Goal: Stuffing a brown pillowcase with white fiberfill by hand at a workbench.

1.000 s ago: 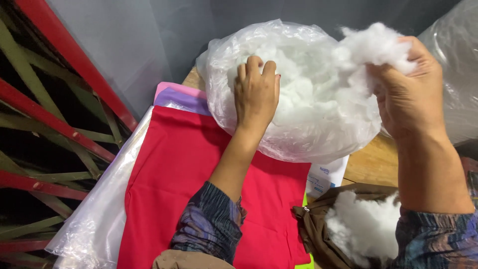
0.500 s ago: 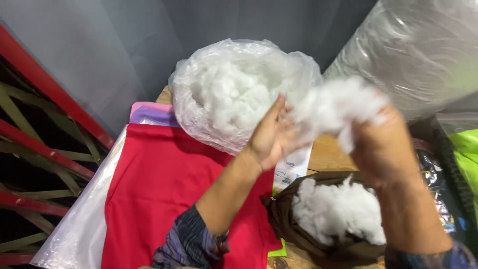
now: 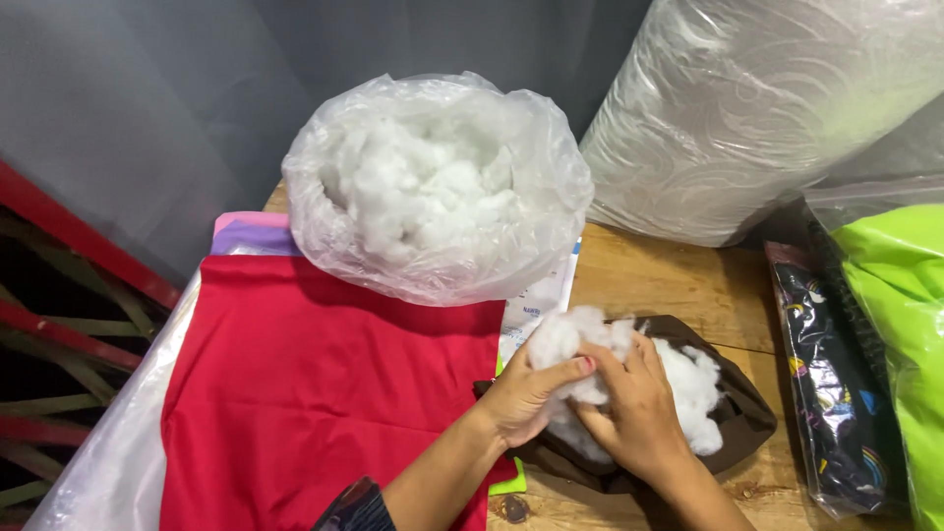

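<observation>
**Desk editor:** Now, what stage does the shot catch?

**Photographer:** Stuffing, by the look of it. Both hands press 1 clump of white fibre filling [image 3: 570, 344] into 1 brown fabric cover [image 3: 733, 408] lying on the wooden desk [image 3: 678, 285], near and right of centre. The left hand [image 3: 526, 393] is curled partly closed around the clump's left side; the right hand [image 3: 634, 408] lies across it, fingers bent, pushing down into the cover's mouth.

**Desk editor:** And the next move?

**Photographer:** My reading: tamping the clump deeper without spilling fibre over the rim, as the cover already looks well filled.

**Desk editor:** Counts?

**Photographer:** 2 hands, 1 cover, 1 clear plastic bag of filling [image 3: 438, 187] at far centre, touching 1 red cloth [image 3: 305, 383] spread at left. Far right stands 1 large wrapped roll of wadding [image 3: 777, 108]; near right lie 1 lime-green bundle [image 3: 900, 324] and 1 dark patterned packet [image 3: 836, 393].
</observation>
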